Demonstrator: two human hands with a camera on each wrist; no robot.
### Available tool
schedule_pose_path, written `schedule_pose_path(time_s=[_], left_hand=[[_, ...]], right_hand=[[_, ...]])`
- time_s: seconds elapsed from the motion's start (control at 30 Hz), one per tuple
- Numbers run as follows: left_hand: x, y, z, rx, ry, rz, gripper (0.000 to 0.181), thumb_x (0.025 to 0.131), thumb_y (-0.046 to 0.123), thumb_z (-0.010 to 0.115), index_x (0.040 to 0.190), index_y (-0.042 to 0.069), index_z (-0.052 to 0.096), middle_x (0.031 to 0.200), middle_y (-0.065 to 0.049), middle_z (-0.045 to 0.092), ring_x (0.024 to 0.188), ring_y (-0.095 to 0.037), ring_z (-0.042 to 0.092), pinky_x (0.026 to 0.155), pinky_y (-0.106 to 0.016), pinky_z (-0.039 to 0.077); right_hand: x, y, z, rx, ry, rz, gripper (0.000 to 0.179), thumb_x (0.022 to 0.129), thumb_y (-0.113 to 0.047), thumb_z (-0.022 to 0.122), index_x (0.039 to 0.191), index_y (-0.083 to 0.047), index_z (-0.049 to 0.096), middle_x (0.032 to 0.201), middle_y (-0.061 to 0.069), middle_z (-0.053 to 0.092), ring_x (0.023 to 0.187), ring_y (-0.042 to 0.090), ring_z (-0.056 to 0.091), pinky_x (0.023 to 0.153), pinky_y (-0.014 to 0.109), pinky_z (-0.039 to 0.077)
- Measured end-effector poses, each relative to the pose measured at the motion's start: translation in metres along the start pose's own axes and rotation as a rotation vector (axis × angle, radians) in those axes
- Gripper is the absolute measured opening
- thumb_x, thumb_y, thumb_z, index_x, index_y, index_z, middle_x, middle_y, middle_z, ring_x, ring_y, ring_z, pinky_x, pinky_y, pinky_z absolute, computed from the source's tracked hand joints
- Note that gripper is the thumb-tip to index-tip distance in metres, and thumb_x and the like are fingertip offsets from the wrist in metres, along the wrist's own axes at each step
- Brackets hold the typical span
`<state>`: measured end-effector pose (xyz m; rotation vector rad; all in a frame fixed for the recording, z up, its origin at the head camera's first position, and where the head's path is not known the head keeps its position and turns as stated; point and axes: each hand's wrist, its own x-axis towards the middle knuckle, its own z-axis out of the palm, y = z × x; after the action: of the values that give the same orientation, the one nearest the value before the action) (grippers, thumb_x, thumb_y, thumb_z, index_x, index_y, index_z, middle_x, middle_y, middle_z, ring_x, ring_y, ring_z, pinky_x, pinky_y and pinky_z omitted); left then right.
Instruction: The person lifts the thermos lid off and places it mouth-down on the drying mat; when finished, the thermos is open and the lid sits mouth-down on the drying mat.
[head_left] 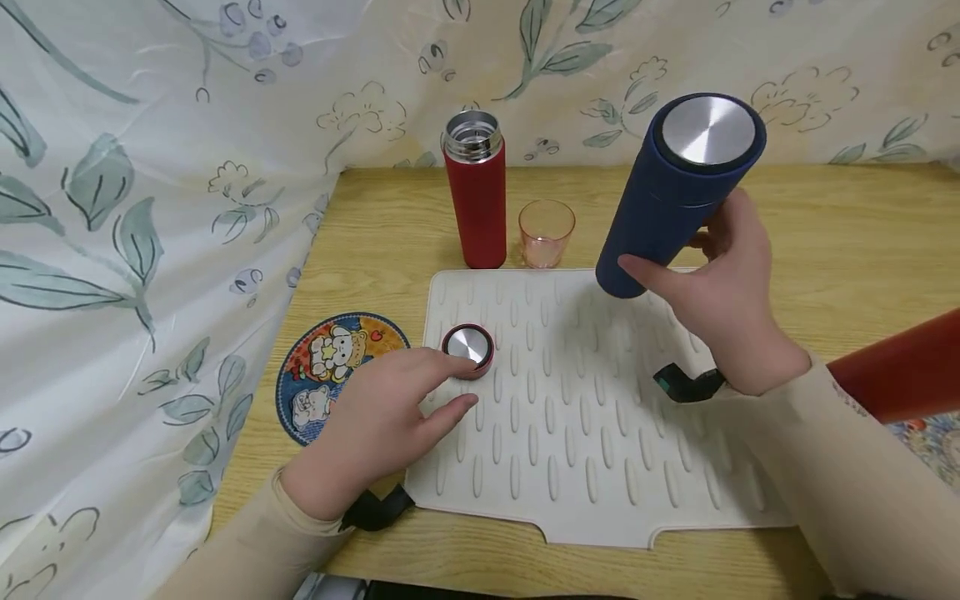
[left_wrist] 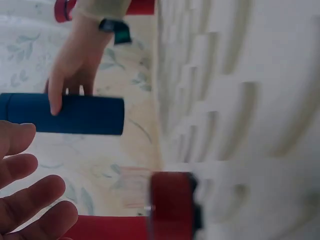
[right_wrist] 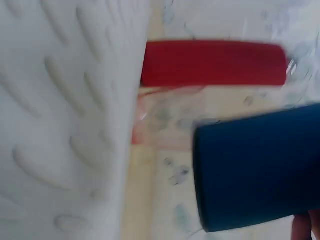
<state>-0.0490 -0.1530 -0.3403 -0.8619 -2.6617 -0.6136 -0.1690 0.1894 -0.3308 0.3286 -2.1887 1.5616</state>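
My right hand point(head_left: 723, 292) grips a dark blue thermos flask point(head_left: 660, 217) with a silver-topped lid, held tilted above the far edge of a white ribbed mat point(head_left: 577, 400). The flask's base shows clear of the mat in the right wrist view. My left hand point(head_left: 393, 408) is over the mat's left side, thumb and index finger spread. Its index fingertip overlaps a red flask lid point(head_left: 468, 348) in the head view; in the left wrist view the fingers stand apart from this lid point(left_wrist: 172, 207). Behind the mat a red flask point(head_left: 477, 204) stands upright without a lid.
A pinkish clear cup point(head_left: 546, 235) stands right of the red flask. A round cartoon coaster point(head_left: 337, 367) lies left of the mat. Another red cylinder point(head_left: 900, 367) shows at the right edge, partly behind my sleeve. A patterned cloth point(head_left: 555, 75) hangs behind the wooden table point(head_left: 847, 242).
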Motion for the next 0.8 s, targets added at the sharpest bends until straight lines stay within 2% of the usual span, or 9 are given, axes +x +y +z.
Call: schedule_pose_path(time_s=[0.13,0.17,0.23,0.37,0.43,0.5,0.6,0.67,0.8], left_hand=[[0.011,0.004,-0.008,-0.016,0.030,0.036,0.036,0.091,0.025,0.092,0.123,0.012,0.080,0.105,-0.001,0.083,0.090,-0.015,0.076,0.075,-0.036,0.064],[0.015,0.006,-0.010,-0.022,0.035,0.047,0.036,0.091,0.024,0.092,0.123,0.012,0.080,0.105,-0.001,0.083,0.091,-0.015,0.077,0.075,-0.036,0.064],[0.022,0.011,-0.016,-0.033,0.044,0.065,0.037,0.092,0.022,0.091,0.125,0.012,0.079,0.106,-0.001,0.083,0.091,-0.014,0.077,0.077,-0.036,0.064],[0.035,0.022,-0.034,-0.057,0.096,0.107,0.042,0.090,0.019,0.092,0.129,0.008,0.078,0.115,-0.005,0.083,0.099,-0.017,0.078,0.084,-0.040,0.066],[0.039,0.027,-0.042,-0.077,0.130,0.125,0.048,0.089,0.018,0.093,0.132,0.006,0.076,0.122,-0.008,0.082,0.107,-0.021,0.078,0.090,-0.042,0.066],[0.043,0.031,-0.049,-0.117,0.143,0.152,0.056,0.086,0.016,0.095,0.136,0.004,0.073,0.131,-0.012,0.079,0.118,-0.025,0.076,0.099,-0.045,0.064],[0.049,0.038,-0.055,-0.170,0.094,0.203,0.070,0.084,0.017,0.097,0.146,0.004,0.067,0.147,-0.015,0.070,0.135,-0.029,0.068,0.111,-0.048,0.058],[0.053,0.041,-0.055,-0.194,0.026,0.244,0.076,0.084,0.020,0.098,0.151,0.007,0.063,0.157,-0.014,0.062,0.141,-0.028,0.062,0.111,-0.046,0.057],[0.057,0.046,-0.052,-0.195,-0.093,0.314,0.072,0.087,0.019,0.096,0.151,0.013,0.064,0.163,-0.011,0.058,0.141,-0.025,0.062,0.107,-0.041,0.059]], right_hand=[[-0.022,-0.013,-0.008,-0.067,-0.120,-0.163,0.089,0.065,0.006,0.098,0.147,-0.006,0.066,0.138,-0.009,0.071,0.116,0.009,0.068,0.088,0.018,0.053],[-0.027,-0.015,-0.010,-0.087,-0.154,-0.198,0.087,0.066,0.001,0.099,0.146,-0.004,0.066,0.137,-0.008,0.072,0.116,0.008,0.066,0.088,0.018,0.052],[-0.038,-0.019,-0.015,-0.124,-0.219,-0.250,0.084,0.072,-0.023,0.103,0.145,-0.002,0.067,0.134,-0.004,0.074,0.115,0.005,0.064,0.087,0.018,0.049],[-0.056,-0.025,-0.023,-0.207,-0.324,-0.320,0.085,0.072,-0.034,0.103,0.144,-0.005,0.069,0.130,0.010,0.077,0.114,0.005,0.063,0.088,0.013,0.046],[-0.063,-0.028,-0.026,-0.261,-0.364,-0.331,0.089,0.064,-0.024,0.106,0.144,-0.008,0.070,0.129,0.009,0.078,0.113,0.010,0.065,0.089,0.009,0.047],[-0.070,-0.032,-0.029,-0.320,-0.399,-0.338,0.095,0.057,-0.016,0.107,0.144,-0.010,0.069,0.129,0.008,0.078,0.112,0.016,0.068,0.090,0.017,0.054],[-0.078,-0.034,-0.033,-0.391,-0.446,-0.350,0.097,0.057,-0.020,0.109,0.145,-0.012,0.068,0.127,0.007,0.078,0.110,0.024,0.070,0.090,0.041,0.064],[-0.081,-0.035,-0.034,-0.429,-0.467,-0.371,0.095,0.058,-0.023,0.109,0.144,-0.013,0.069,0.125,0.007,0.077,0.110,0.026,0.071,0.086,0.055,0.065],[-0.085,-0.033,-0.035,-0.476,-0.483,-0.435,0.089,0.059,-0.028,0.107,0.140,-0.013,0.072,0.120,0.005,0.077,0.107,0.026,0.072,0.083,0.057,0.066]])
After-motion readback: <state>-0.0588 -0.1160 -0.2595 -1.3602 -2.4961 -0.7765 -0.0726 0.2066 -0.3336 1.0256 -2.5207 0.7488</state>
